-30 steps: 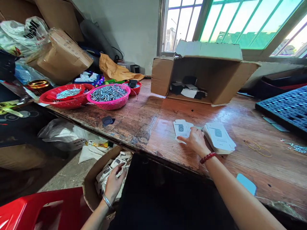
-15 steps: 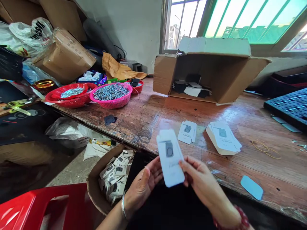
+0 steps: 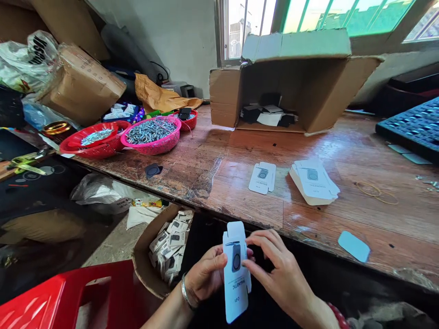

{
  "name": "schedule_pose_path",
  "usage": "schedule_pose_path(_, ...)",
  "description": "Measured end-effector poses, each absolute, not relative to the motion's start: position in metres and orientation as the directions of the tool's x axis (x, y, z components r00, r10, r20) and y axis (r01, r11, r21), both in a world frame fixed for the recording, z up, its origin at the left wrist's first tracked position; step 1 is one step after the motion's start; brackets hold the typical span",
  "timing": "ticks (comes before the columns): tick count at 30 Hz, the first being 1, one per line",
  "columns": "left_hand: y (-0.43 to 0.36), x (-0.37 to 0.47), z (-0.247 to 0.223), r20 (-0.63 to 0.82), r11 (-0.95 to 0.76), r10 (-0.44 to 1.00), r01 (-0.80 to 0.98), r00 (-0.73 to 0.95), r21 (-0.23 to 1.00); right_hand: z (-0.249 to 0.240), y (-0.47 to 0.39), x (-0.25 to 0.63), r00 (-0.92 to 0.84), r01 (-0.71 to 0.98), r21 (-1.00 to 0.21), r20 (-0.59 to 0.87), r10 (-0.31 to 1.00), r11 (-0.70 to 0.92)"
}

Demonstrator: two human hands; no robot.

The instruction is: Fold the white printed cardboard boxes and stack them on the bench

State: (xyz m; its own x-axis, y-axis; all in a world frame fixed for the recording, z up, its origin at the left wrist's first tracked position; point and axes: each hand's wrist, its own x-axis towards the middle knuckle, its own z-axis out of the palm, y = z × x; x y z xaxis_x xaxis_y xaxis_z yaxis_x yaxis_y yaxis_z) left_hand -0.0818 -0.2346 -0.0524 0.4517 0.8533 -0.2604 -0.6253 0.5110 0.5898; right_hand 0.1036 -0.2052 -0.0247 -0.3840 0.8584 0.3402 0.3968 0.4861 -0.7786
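Note:
In front of my lap is a small white cardboard box (image 3: 236, 297), printed with a dark device and the word MAGNETIC. It is tilted and slightly opened out, with a flap sticking up at its top. My left hand (image 3: 211, 269) grips its left side, thumb on the near face and fingers behind. At the right edge, my right hand (image 3: 274, 258) has its thumb and forefinger on the box. On the table beyond lie one flat unfolded box (image 3: 262, 177) and a stack of the same flat boxes (image 3: 313, 183).
Below left, a carton (image 3: 146, 246) holds many filled small boxes (image 3: 174, 240), beside a red stool (image 3: 58, 292). Pink (image 3: 154, 146) and red (image 3: 92, 151) baskets of metal parts stand at the back left. An open cardboard box (image 3: 224, 98) lies by the window. A blue-grey card (image 3: 354, 246) is at right.
The small box has come down and nearer to me, turned more upright. My left hand now grips its side, and my right hand has shifted up to its right edge.

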Motion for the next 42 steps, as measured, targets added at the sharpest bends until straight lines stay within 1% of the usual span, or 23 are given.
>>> schedule_pose_path(1,-0.235,-0.08,-0.052,-0.258,0.518,0.848,-0.621,0.463,0.588,-0.021,-0.203,0.101,-0.432,0.376,-0.765,0.354,0.83,0.522)
schedule_pose_path(2,-0.236,-0.079,-0.052,-0.257,0.528,0.84,-0.613,0.477,0.588,-0.018,-0.201,0.099,-0.477,0.371,-0.763,0.334,0.813,0.53)
schedule_pose_path(5,-0.24,-0.077,-0.05,-0.286,0.587,0.795,-0.559,0.536,0.585,-0.009,-0.196,0.096,-0.558,0.432,-0.784,0.156,0.815,0.446)
schedule_pose_path(7,-0.243,-0.076,-0.049,-0.314,0.629,0.758,-0.514,0.572,0.583,-0.004,-0.193,0.098,-0.615,0.466,-0.781,0.052,0.787,0.416)
schedule_pose_path(9,-0.244,-0.077,-0.05,-0.34,0.644,0.745,-0.486,0.573,0.591,-0.002,-0.192,0.102,-0.683,0.465,-0.773,-0.003,0.73,0.431)
schedule_pose_path(11,-0.244,-0.079,-0.055,-0.383,0.639,0.756,-0.469,0.531,0.61,-0.004,-0.193,0.106,-0.712,0.456,-0.774,-0.022,0.702,0.439)
schedule_pose_path(13,-0.242,-0.082,-0.061,-0.443,0.634,0.769,-0.453,0.462,0.627,-0.012,-0.197,0.106,-0.665,0.445,-0.794,0.017,0.747,0.413)
schedule_pose_path(14,-0.241,-0.083,-0.065,-0.47,0.629,0.775,-0.448,0.421,0.636,-0.018,-0.2,0.106,-0.605,0.434,-0.812,0.057,0.794,0.389)
schedule_pose_path(16,-0.238,-0.086,-0.071,-0.507,0.605,0.796,-0.454,0.33,0.655,-0.032,-0.208,0.102,-0.409,0.409,-0.857,0.135,0.903,0.314)
schedule_pose_path(17,-0.237,-0.087,-0.073,-0.515,0.585,0.809,-0.468,0.282,0.663,-0.039,-0.212,0.1,-0.302,0.394,-0.883,0.137,0.943,0.255)
schedule_pose_path(18,-0.236,-0.087,-0.074,-0.519,0.565,0.82,-0.485,0.241,0.668,-0.046,-0.216,0.098,-0.224,0.368,-0.912,0.102,0.969,0.181)
schedule_pose_path(19,-0.236,-0.087,-0.075,-0.522,0.549,0.827,-0.501,0.209,0.669,-0.053,-0.22,0.095,-0.201,0.328,-0.939,0.036,0.979,0.102)
schedule_pose_path(21,-0.237,-0.084,-0.076,-0.523,0.53,0.834,-0.517,0.175,0.672,-0.064,-0.226,0.092,-0.312,0.241,-0.97,-0.118,0.943,-0.042)
schedule_pose_path(22,-0.238,-0.082,-0.076,-0.521,0.524,0.838,-0.51,0.163,0.683,-0.069,-0.229,0.092,-0.38,0.22,-0.972,-0.165,0.91,-0.085)
schedule_pose_path(23,-0.239,-0.08,-0.076,-0.518,0.516,0.843,-0.491,0.145,0.702,-0.074,-0.232,0.091,-0.417,0.221,-0.971,-0.182,0.891,-0.095)
schedule_pose_path(24,-0.24,-0.078,-0.077,-0.511,0.502,0.852,-0.463,0.116,0.731,-0.078,-0.234,0.091,-0.413,0.245,-0.966,-0.178,0.893,-0.079)
schedule_pose_path(27,-0.243,-0.071,-0.083,-0.467,0.433,0.884,-0.353,-0.011,0.829,-0.088,-0.241,0.093,-0.314,0.356,-0.934,-0.142,0.939,-0.022)
schedule_pose_path(30,-0.248,-0.068,-0.091,-0.44,0.396,0.894,-0.309,-0.086,0.865,-0.094,-0.244,0.097,-0.303,0.353,-0.935,-0.158,0.94,-0.043)
schedule_pose_path(32,-0.253,-0.068,-0.094,-0.422,0.373,0.903,-0.327,-0.088,0.868,-0.093,-0.244,0.099,-0.275,0.257,-0.964,-0.137,0.952,-0.065)
schedule_pose_path(34,-0.257,-0.07,-0.094,-0.383,0.335,0.921,-0.354,-0.073,0.873,-0.091,-0.243,0.101,-0.224,0.124,-0.989,-0.103,0.969,-0.077)
schedule_pose_path(37,-0.262,-0.072,-0.092,-0.332,0.302,0.943,-0.374,-0.019,0.877,-0.089,-0.241,0.103,-0.211,-0.021,-0.993,-0.106,0.972,-0.113)
schedule_pose_path(40,-0.265,-0.075,-0.091,-0.302,0.294,0.953,-0.368,0.036,0.882,-0.09,-0.241,0.105,-0.243,-0.078,-0.985,-0.13,0.961,-0.153)
schedule_pose_path(42,-0.267,-0.076,-0.093,-0.283,0.283,0.958,-0.37,0.054,0.885,-0.092,-0.242,0.106,-0.247,-0.055,-0.987,-0.135,0.959,-0.154)
